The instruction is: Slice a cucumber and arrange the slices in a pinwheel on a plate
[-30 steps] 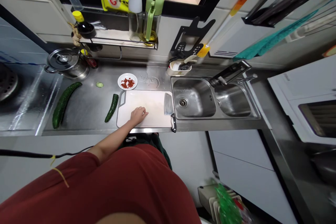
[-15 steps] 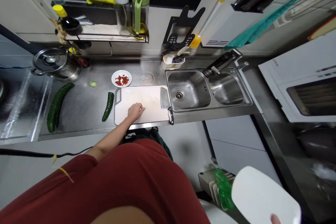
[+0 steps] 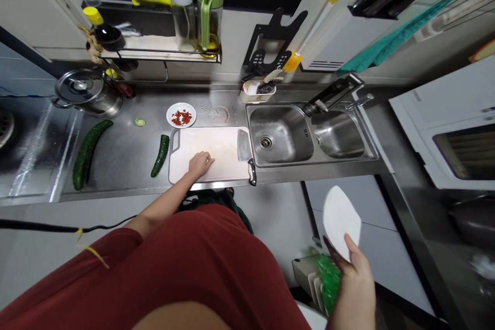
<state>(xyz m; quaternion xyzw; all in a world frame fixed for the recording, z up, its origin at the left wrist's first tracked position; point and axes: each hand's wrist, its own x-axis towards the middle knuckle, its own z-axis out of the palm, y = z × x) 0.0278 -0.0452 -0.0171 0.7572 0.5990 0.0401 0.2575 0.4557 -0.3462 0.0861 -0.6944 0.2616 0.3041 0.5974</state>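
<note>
On the white cutting board (image 3: 228, 170) rests my left hand (image 3: 200, 164), its fingers curled in and no object showing in them. A kitchen knife (image 3: 244, 147) with a black handle lies along the board's right end. My right hand (image 3: 353, 258) grips a white plate (image 3: 340, 219) with rounded corners, tilted in the air at the lower right. Left of the board lies a short cucumber piece (image 3: 160, 155), and farther left a long cucumber (image 3: 88, 154). A small cucumber end (image 3: 139, 122) sits behind them. Chopped red bits fill a small white dish (image 3: 191, 109) behind the board.
A double sink (image 3: 278, 160) with a black faucet (image 3: 328, 95) is right of the board. A lidded steel pot (image 3: 87, 93) stands at the back left. Bottles line a wall shelf (image 3: 154, 55). Below right, a rack (image 3: 303, 270) and green plastic bag (image 3: 328, 278) stand near my right arm.
My right hand has brought the white plate up and left from the lower right corner, turning it more edge-on. My left hand stays on the board. The view has shifted slightly.
</note>
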